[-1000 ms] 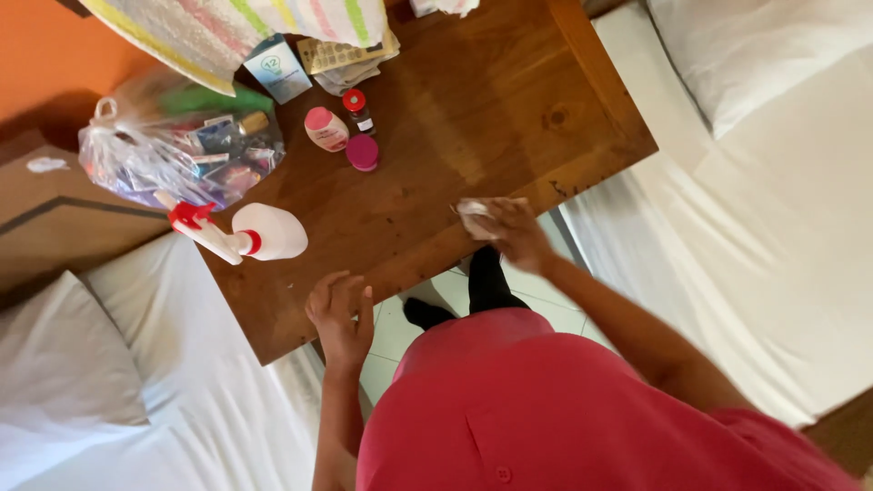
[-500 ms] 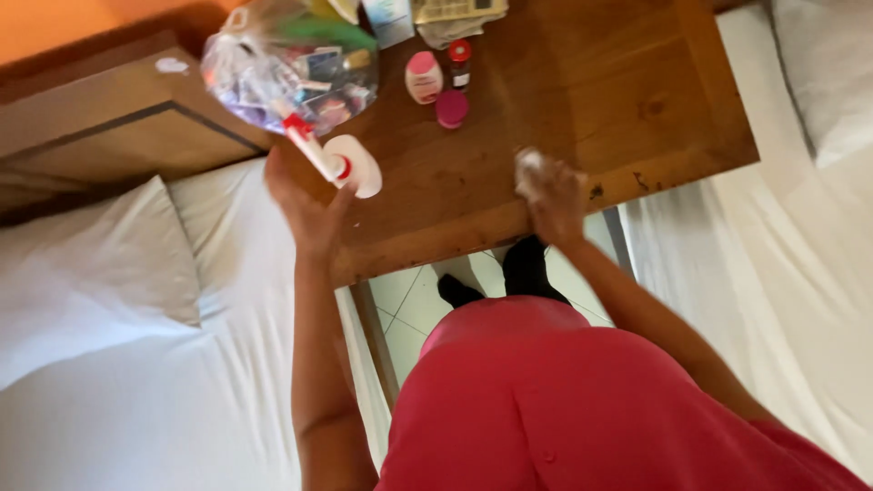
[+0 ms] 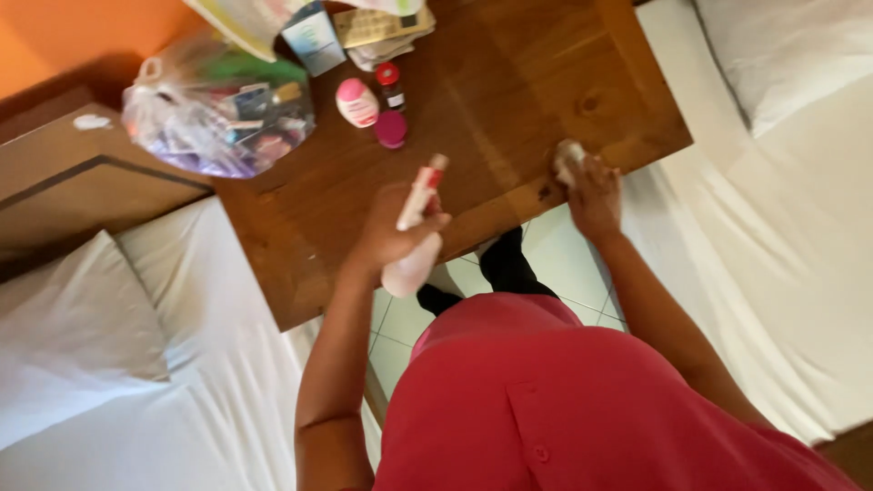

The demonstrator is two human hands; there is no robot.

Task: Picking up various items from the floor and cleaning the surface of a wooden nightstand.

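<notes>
A white spray bottle with a red nozzle sits in the left hand, fingers wrapped around it, over the wooden table. Well to its right, the right hand presses a crumpled cloth onto the table's near edge.

The person wears a plain pinkish-red top with a stitched seam running across it and 1 small round button of the same colour low on the cloth. Both arms are bare from upper arm to fingers: no sleeves, watch or rings show on the left hand or the right hand. Below the top, dark trousers and dark footwear show.
</notes>
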